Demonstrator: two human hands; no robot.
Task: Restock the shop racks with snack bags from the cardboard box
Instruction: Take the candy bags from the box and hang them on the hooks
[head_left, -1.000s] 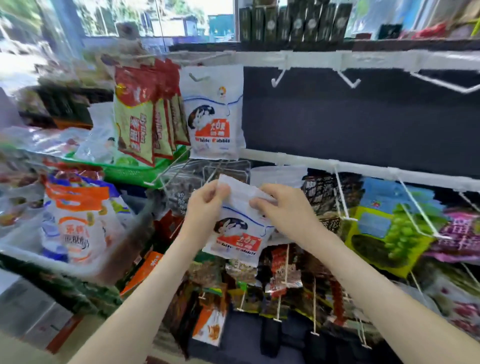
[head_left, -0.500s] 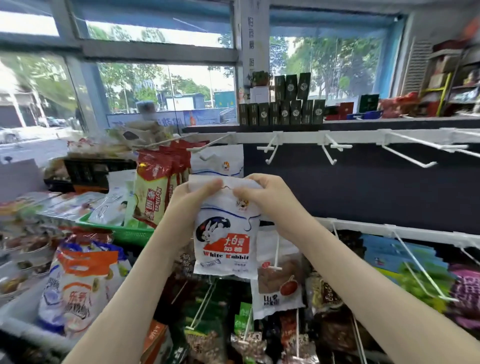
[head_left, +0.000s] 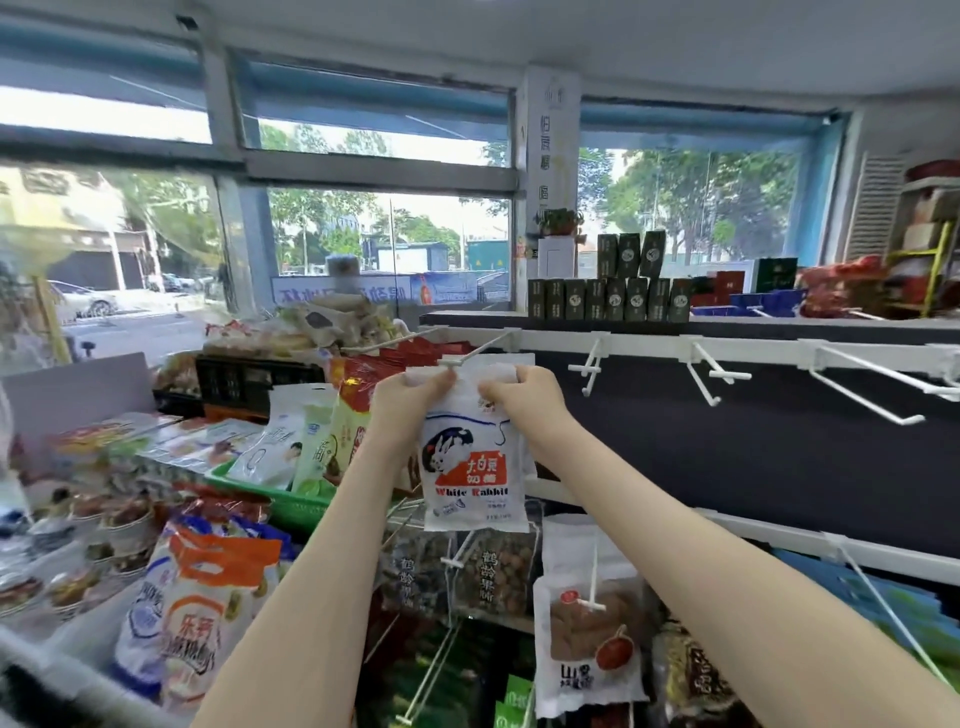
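Holds a white candy bag (head_left: 470, 467) up by its top edge, left grip (head_left: 410, 397) pinching the left corner and right grip (head_left: 522, 397) pinching the right corner, fingers curled onto the plastic. Hangs straight down below both grips, long axis upright, print facing out. Meets the white tip of a hook (head_left: 450, 362) just above and between the grips, nearer the left one. Cannot tell whether the hole is over the tip yet. Probably calls for a push away from the grips along the hook, toward another white bag (head_left: 524, 359) just behind the right grip and the rail (head_left: 649, 349) beyond.
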